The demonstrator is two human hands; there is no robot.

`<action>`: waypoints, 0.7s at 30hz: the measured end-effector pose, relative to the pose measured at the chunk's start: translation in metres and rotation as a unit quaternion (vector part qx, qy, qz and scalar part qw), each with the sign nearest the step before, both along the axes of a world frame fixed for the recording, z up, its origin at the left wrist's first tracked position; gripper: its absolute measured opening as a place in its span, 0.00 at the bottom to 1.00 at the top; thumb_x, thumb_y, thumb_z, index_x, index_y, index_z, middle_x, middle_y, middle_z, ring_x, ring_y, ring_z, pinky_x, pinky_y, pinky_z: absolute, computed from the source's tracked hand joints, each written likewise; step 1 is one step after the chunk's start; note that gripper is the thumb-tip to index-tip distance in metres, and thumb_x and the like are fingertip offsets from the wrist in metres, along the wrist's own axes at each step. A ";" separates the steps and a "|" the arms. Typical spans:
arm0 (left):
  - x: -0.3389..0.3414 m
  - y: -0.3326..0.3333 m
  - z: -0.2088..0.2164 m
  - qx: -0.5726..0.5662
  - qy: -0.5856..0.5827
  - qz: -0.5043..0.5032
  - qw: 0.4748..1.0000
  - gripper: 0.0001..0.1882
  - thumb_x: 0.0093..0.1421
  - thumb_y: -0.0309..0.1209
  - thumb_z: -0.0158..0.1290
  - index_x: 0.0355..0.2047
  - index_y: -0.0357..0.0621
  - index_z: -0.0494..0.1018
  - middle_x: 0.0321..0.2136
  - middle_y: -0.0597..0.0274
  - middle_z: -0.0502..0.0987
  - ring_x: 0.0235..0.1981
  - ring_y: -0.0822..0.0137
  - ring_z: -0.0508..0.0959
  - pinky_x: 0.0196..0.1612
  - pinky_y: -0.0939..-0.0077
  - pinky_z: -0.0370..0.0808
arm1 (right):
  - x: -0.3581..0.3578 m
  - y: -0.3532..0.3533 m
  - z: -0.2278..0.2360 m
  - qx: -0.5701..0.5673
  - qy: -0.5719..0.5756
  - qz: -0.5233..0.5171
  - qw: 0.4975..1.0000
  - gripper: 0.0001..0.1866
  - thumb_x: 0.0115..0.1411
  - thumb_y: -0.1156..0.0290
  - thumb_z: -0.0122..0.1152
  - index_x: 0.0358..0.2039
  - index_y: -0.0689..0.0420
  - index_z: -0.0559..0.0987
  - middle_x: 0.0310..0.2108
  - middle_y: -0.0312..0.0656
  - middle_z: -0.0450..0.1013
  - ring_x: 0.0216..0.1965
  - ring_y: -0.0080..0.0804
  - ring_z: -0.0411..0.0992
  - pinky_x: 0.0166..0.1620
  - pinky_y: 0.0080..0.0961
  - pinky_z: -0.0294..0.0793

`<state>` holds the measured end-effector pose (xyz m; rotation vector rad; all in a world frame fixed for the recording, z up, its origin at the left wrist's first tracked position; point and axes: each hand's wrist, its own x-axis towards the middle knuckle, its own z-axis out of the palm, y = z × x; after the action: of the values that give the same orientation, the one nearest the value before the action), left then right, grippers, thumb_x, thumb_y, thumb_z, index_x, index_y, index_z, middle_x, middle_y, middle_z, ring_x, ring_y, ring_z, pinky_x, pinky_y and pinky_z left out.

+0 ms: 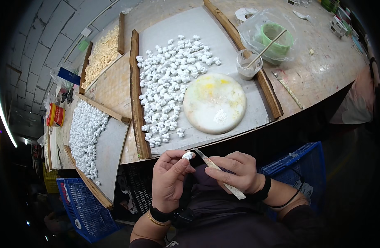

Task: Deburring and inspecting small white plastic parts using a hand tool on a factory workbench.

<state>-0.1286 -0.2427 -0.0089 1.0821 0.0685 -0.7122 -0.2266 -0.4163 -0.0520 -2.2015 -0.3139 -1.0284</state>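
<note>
Between the thumb and fingers of my left hand [168,180] is a small white knobbly piece [188,156]; its material cannot be told. My right hand [241,172] grips a slim pointed knife [207,160] by its pale wrapped handle. The blade points up and left, its tip close beside the white piece; whether they touch I cannot tell. Both hands are above my lap, just in front of the table edge. Beyond them lies a round white slab [215,105] with yellow smears. Many similar white pieces [167,78] are spread on the paper-covered board to its left.
Wooden bars [135,95] border the board. At its right are a plastic cup [248,70] with a stick and a green tub [277,41] in clear plastic. A second tray of white pieces [86,136] stands left. Blue crates [84,211] sit below the table.
</note>
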 end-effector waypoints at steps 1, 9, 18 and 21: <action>0.000 0.000 0.000 -0.001 -0.001 -0.001 1.000 0.10 0.57 0.20 0.57 0.39 0.33 0.71 0.34 0.53 0.79 0.28 0.71 0.79 0.36 0.77 0.78 | 0.000 0.000 0.000 0.002 -0.007 0.005 1.000 0.17 0.44 0.70 0.65 0.38 0.51 0.82 0.40 0.38 0.76 0.27 0.26 0.71 0.25 0.19 0.72; 0.000 0.003 -0.003 -0.014 0.001 -0.006 1.000 0.11 0.57 0.20 0.56 0.40 0.33 0.70 0.37 0.50 0.79 0.28 0.70 0.79 0.37 0.77 0.78 | 0.001 0.000 0.000 -0.005 -0.017 0.008 1.000 0.16 0.44 0.70 0.65 0.38 0.51 0.82 0.40 0.37 0.76 0.27 0.26 0.71 0.25 0.19 0.72; 0.001 0.002 0.002 0.008 -0.023 -0.012 1.000 0.13 0.57 0.20 0.56 0.42 0.32 0.70 0.39 0.49 0.78 0.30 0.70 0.78 0.38 0.76 0.77 | -0.005 -0.004 0.002 0.163 0.020 0.057 0.985 0.20 0.42 0.79 0.67 0.39 0.52 0.82 0.38 0.38 0.76 0.25 0.27 0.70 0.26 0.19 0.71; 0.000 0.002 0.001 0.023 -0.026 -0.008 0.999 0.14 0.56 0.21 0.57 0.42 0.32 0.69 0.39 0.46 0.77 0.29 0.68 0.77 0.38 0.73 0.77 | -0.005 -0.006 0.006 0.180 0.035 0.093 0.979 0.20 0.43 0.80 0.67 0.39 0.52 0.82 0.36 0.37 0.76 0.25 0.27 0.71 0.26 0.19 0.71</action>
<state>-0.1284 -0.2409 -0.0079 1.1452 0.0322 -0.6992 -0.2317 -0.4221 -0.0457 -1.8391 -0.2727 -0.8301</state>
